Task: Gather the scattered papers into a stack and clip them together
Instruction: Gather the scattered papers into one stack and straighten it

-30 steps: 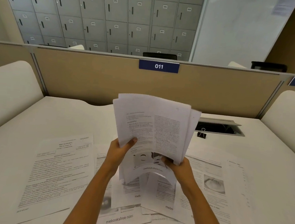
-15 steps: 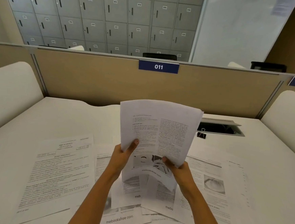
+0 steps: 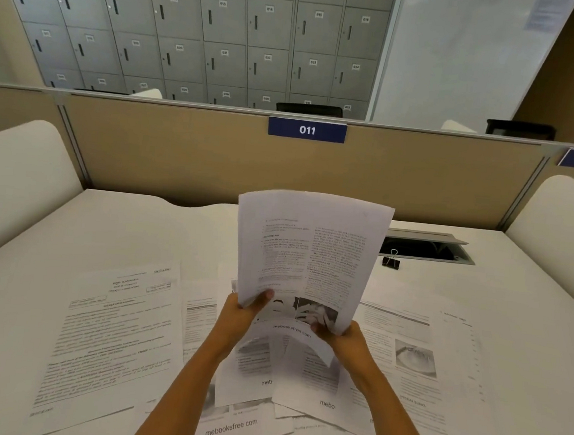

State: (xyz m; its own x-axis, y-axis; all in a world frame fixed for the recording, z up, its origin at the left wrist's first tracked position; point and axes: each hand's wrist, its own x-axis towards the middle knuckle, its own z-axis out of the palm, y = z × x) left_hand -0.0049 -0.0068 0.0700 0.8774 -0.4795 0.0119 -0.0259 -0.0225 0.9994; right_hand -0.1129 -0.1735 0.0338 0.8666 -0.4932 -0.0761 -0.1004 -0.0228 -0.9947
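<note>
A stack of printed papers stands nearly upright above the desk, its top edges almost level. My left hand grips its lower left edge, thumb on the front sheet. My right hand grips its lower right corner. More printed sheets lie scattered flat on the white desk: a large text page at the left, overlapping pages under my wrists, and pages with a picture at the right. A small black binder clip sits on the desk behind the stack to the right.
A tan partition with a blue "011" sign closes the back of the desk. An open cable hatch lies just behind the clip. Rounded white side panels stand at both sides. Grey lockers fill the background.
The fanned, uneven sheets in my hands have been squared into a tighter stack, and the stack has shifted slightly right and more upright. The loose sheets and the clip have not moved.
</note>
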